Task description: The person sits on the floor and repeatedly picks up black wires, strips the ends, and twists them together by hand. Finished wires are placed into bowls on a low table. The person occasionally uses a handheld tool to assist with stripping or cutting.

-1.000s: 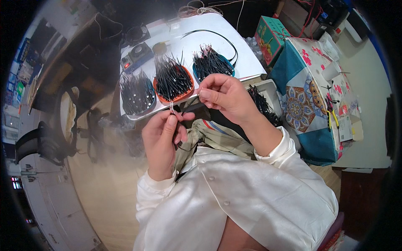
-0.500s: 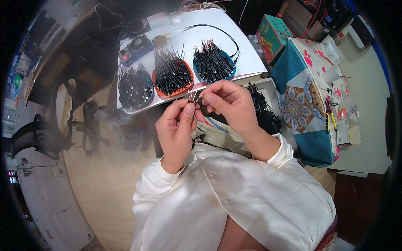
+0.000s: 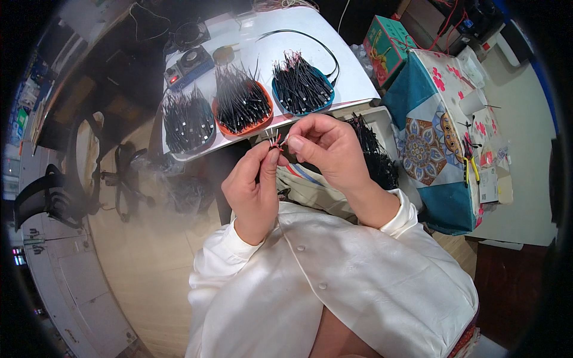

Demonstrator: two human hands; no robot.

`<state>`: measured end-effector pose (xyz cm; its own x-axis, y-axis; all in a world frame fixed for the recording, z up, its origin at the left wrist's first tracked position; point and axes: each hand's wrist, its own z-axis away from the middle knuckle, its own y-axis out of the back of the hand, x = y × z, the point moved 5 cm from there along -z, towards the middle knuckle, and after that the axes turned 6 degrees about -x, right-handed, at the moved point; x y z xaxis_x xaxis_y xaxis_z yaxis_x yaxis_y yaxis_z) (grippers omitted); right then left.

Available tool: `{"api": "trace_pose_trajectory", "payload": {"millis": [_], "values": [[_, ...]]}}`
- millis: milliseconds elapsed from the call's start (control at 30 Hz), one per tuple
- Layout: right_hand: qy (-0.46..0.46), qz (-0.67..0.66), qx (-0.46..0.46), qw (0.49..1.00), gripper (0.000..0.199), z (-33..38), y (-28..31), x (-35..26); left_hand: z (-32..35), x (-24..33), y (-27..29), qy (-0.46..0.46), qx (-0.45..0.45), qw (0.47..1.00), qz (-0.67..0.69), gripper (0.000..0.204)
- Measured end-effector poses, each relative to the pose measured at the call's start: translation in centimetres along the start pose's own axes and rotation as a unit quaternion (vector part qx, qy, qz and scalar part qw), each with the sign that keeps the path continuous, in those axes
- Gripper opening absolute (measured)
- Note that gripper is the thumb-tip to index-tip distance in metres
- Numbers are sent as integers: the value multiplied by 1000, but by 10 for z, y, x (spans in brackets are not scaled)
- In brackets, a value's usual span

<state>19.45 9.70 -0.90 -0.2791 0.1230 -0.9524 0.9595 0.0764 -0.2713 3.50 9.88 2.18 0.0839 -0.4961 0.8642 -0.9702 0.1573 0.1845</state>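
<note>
Thin wires (image 3: 273, 138) with pale tips and red and black insulation stand up between my fingers. My left hand (image 3: 253, 185) pinches their lower part between thumb and forefinger. Close beside it, my right hand (image 3: 334, 152) is closed in a pinch at the end of one wire, just right of the upright tips. Both hands are held above my lap, in front of the table edge. The lower ends of the wires are hidden by my fingers.
On the white table (image 3: 352, 89), an orange basket (image 3: 245, 130) and a blue basket (image 3: 307, 112) hold bundled black cables. More black cables (image 3: 188, 122) lie to their left, by a small device (image 3: 188, 68). At right are a cable-filled bin (image 3: 406, 170) and yellow-handled pliers (image 3: 473, 170).
My fingers have shifted slightly around the wires, and more red insulation shows between them. The whole view has moved a little.
</note>
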Motion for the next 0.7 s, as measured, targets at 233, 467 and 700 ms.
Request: {"api": "trace_pose_trajectory", "payload": {"millis": [233,467,700], "values": [[125,78,49,988,6,6,-13,-6,1,-6,-2,54,-4,996,67,15],[334,370,46,866,9,15,-21,-27,1,-20,-8,154,-31,951,266,17],[60,0,-31,998,22,-4,6,-1,2,-22,-12,212,-97,913,334,19]]}}
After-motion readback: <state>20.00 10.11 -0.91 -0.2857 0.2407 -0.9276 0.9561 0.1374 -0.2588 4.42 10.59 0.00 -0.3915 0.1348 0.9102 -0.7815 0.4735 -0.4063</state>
